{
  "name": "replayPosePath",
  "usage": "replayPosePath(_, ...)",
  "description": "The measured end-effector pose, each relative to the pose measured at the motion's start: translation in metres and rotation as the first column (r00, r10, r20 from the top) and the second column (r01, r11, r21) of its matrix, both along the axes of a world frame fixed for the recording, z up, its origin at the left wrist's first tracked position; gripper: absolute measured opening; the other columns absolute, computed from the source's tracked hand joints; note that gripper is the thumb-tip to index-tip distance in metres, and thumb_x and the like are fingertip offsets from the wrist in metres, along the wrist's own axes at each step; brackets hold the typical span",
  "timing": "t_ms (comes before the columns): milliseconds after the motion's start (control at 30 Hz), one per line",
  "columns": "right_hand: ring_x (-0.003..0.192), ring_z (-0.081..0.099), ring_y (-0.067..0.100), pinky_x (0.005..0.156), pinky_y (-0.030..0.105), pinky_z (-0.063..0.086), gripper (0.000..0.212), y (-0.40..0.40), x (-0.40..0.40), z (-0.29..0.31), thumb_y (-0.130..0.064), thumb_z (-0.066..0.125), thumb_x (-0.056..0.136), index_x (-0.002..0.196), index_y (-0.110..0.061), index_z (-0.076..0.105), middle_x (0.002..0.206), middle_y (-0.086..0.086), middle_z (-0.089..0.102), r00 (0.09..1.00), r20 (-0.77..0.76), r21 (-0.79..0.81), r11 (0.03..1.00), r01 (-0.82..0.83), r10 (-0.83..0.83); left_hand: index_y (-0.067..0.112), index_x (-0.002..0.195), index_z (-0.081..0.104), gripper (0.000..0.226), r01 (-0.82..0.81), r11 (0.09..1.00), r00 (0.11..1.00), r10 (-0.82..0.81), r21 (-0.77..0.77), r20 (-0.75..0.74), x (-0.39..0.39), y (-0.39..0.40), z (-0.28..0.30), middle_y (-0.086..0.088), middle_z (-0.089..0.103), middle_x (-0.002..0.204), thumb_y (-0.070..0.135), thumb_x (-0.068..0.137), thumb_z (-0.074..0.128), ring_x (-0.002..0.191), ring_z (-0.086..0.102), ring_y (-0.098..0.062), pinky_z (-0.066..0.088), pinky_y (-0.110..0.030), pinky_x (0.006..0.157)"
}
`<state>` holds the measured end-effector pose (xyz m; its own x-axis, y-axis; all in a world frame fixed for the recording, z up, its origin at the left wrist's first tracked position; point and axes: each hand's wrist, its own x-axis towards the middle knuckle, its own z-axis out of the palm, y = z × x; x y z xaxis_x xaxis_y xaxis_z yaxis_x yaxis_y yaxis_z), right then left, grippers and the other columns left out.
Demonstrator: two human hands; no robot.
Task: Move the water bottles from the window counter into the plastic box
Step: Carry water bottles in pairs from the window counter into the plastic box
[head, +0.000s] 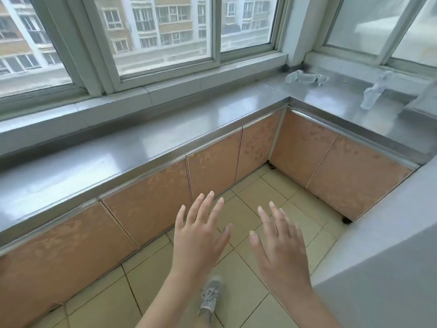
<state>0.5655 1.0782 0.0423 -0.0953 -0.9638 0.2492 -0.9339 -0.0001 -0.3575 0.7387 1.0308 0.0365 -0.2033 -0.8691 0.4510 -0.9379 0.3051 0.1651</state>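
At the far right the picture blurs: a pale, translucent shape (pixel 425 95) is cut off by the frame edge, and whether it is the plastic box cannot be told. Two clear water bottles lie on their sides on the steel window counter (pixel 146 140), on its right-hand wing under the frosted window (pixel 369 22); one crumpled bottle (pixel 306 78) lies near the corner, the other bottle (pixel 373 95) nearer the blurred shape, and the two are well apart. Their caps and labels are too smeared to make out. Both forearms run off the bottom edge. The left hand (pixel 198 240) and right hand (pixel 281 252) are raised over the tiled floor (pixel 260 195), backs toward the camera, fingers spread and pointing up toward the counter, holding nothing. They are side by side, thumbs near each other but apart. A grey sneaker (pixel 210 297) shows between the forearms.
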Motion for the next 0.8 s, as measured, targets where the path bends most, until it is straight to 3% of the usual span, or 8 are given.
replayPosePath(367,0.138,0.035,0.025,0.11,0.052,0.029,0.057,-0.212,-0.069,0.027,-0.05,0.032,0.093,0.141,-0.023,0.044,0.151,0.004,0.038,0.968,-0.038,-0.033,0.968,0.248,-0.249,0.021,0.133,0.062,0.057,0.238,0.971,0.971,-0.238,-0.038,0.003,-0.088,-0.255,0.018,0.0,0.057,0.143,0.053,0.091,0.041,0.131,0.054,-0.022,0.029,-0.045,0.109)
replayPosePath(600,0.14,0.03,0.022,0.113,0.049,0.024,0.056,-0.304,-0.127,0.029,-0.051,0.029,0.094,0.143,-0.026,0.039,0.153,0.002,0.034,0.921,-0.02,-0.023,0.921,0.389,-0.39,0.023,0.136,0.059,0.058,0.39,0.921,0.92,-0.389,-0.014,0.041,-0.162,-0.368,0.027,0.001,0.054,0.146,0.056,0.092,0.04,0.134,0.051,-0.02,0.037,-0.047,0.11)
replayPosePath(800,0.141,0.029,0.021,0.114,0.046,0.018,0.057,-0.399,-0.2,0.017,-0.052,0.028,0.094,0.143,-0.026,0.04,0.153,0.001,0.033,0.91,-0.014,-0.011,0.91,0.414,-0.414,0.022,0.137,0.058,0.058,0.412,0.911,0.911,-0.412,0.004,0.034,-0.241,-0.463,0.022,-0.001,0.053,0.146,0.055,0.092,0.04,0.135,0.05,-0.022,0.041,-0.05,0.11)
